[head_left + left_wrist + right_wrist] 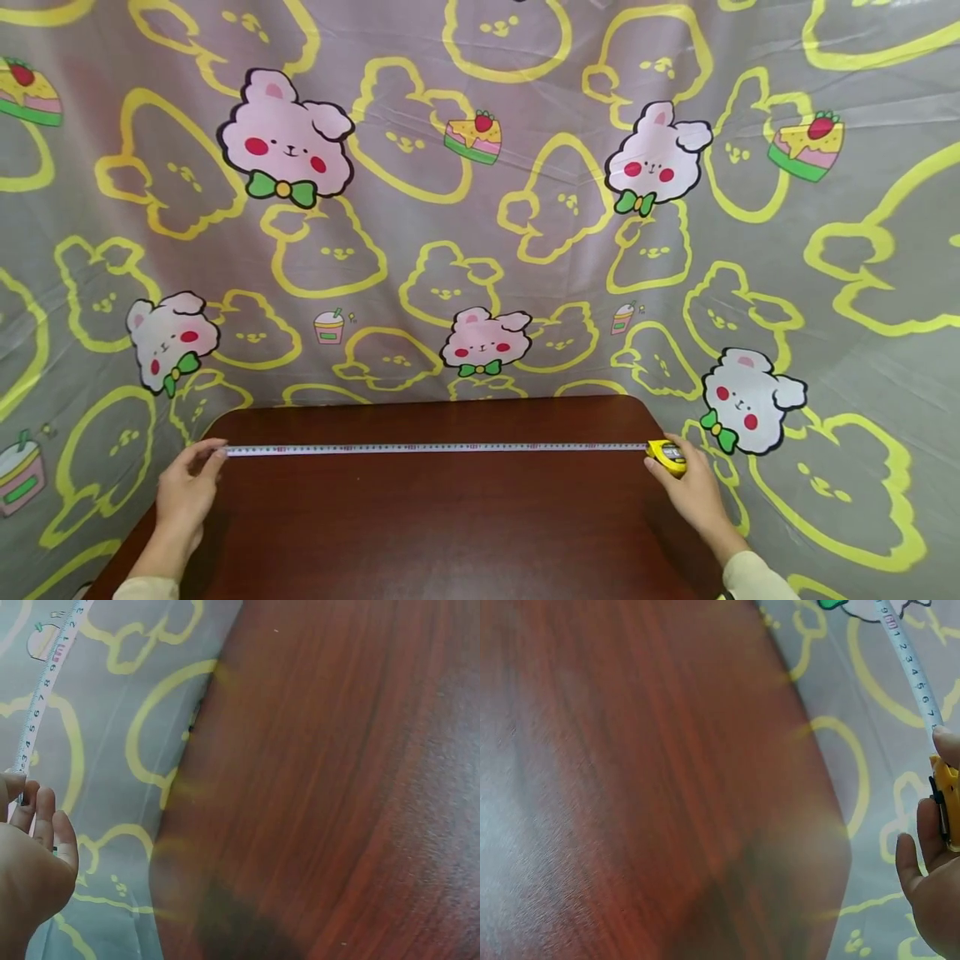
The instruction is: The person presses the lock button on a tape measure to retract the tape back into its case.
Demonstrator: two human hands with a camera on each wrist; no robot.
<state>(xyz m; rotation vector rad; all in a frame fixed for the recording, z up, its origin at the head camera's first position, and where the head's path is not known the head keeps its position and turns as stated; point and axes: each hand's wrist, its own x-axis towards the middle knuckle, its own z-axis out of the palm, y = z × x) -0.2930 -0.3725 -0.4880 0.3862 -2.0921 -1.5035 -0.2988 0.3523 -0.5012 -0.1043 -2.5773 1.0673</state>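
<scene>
A tape measure's white blade [442,448] stretches nearly straight from left to right above the brown table in the head view. My left hand [186,492] pinches its free end between thumb and fingers; the same pinch shows at the left edge of the left wrist view, the blade [41,697] running up and away. My right hand [693,492] grips the yellow tape measure case [667,457] at the other end. In the right wrist view the case [949,799] is partly cut off by the frame, with the thumb at the blade near its mouth.
The dark reddish-brown table [442,525] has rounded far corners. A grey curtain [555,275] printed with yellow outlines and white bunny faces hangs behind it and down both sides, close to the table's edges.
</scene>
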